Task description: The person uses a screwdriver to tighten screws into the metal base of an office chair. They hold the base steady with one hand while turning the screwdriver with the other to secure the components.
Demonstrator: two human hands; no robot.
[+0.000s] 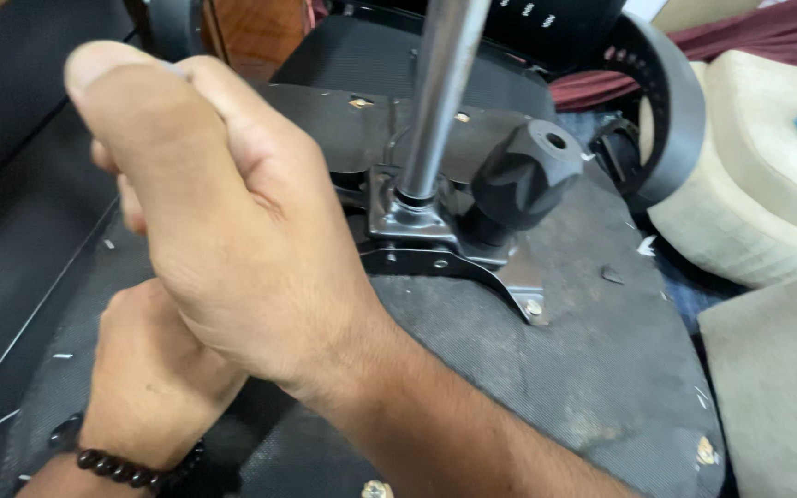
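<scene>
- Right hand closest, curled into a fist; contents hidden.
- Left hand beneath, grip unclear.
- Risk: knuckles slipping onto mechanism plate edges beside gas cylinder.

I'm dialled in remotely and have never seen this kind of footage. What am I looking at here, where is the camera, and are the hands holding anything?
There is one picture, taken by a camera worn on the person's head, looking down at their own two bare hands. There is no machine; a person works by hand.

Below them lies an office chair turned upside down. You see the dark fabric underside of the seat, a black metal mechanism plate bolted to it, a shiny metal column rising from that plate, and a black knob beside the column. A curved black armrest sits at the right, with beige cushions beyond.

The right hand is closed into a fist close to the lens. The left hand, with a dark bead bracelet on its wrist, sits beneath it. Whether either grips something is hidden.
</scene>
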